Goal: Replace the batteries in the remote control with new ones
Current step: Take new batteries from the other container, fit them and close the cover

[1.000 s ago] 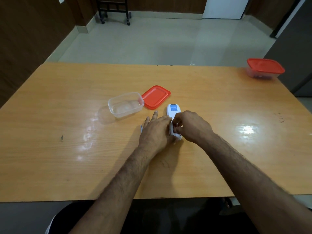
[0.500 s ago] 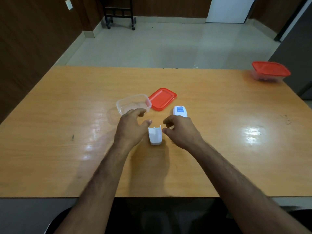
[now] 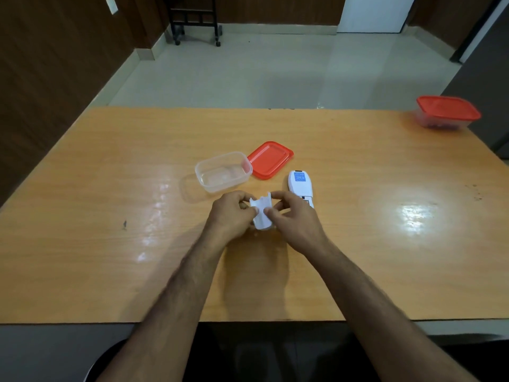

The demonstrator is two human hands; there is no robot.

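Both hands now closed in on white plastic battery cover: left hand and right hand fingers pinch it. White remote control on wooden worktop, just right.

**Non-task items on and around the table**

Wooden table, glossy, with light glare. Clear plastic container, open, near centre; its red lid lies flat, touching its right end. Second container with red lid fitted at far right corner. Black wheeled frame on pale floor beyond.
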